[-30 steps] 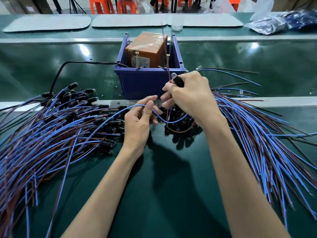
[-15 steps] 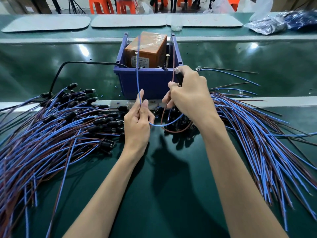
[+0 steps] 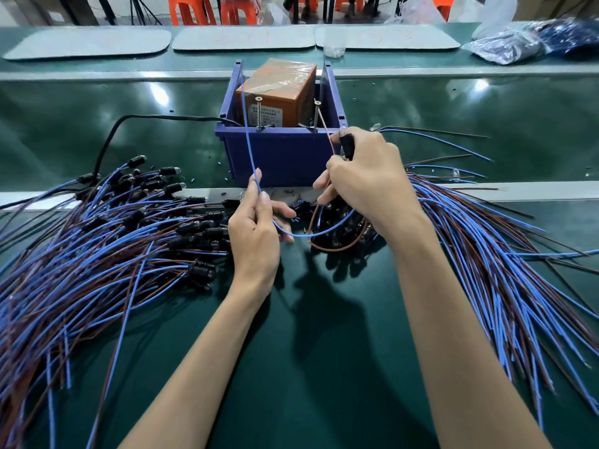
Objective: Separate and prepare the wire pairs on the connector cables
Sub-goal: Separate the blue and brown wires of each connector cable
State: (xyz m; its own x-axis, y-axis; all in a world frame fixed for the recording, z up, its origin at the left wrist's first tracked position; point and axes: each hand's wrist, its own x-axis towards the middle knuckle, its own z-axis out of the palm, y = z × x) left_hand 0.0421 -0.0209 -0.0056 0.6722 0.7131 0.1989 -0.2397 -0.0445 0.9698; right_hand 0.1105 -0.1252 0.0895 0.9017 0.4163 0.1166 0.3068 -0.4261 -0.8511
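Thumb and forefinger of left hand (image 3: 256, 233) pinch blue wire (image 3: 249, 140), which rises to 12 o'clock and loops at 3 o'clock toward right hand (image 3: 366, 181), gripping connector (image 3: 347, 145).

Bright overhead light, glare on green table (image 3: 97, 102), bowed edges.

Right hand (image 3: 366, 179) hid most of the black connector (image 3: 347, 144) and where the blue wire (image 3: 249, 137) joined it. Orange box (image 3: 278, 89) label was too small to read. Left cable pile (image 3: 64, 270) was cut off by the left and bottom edges.
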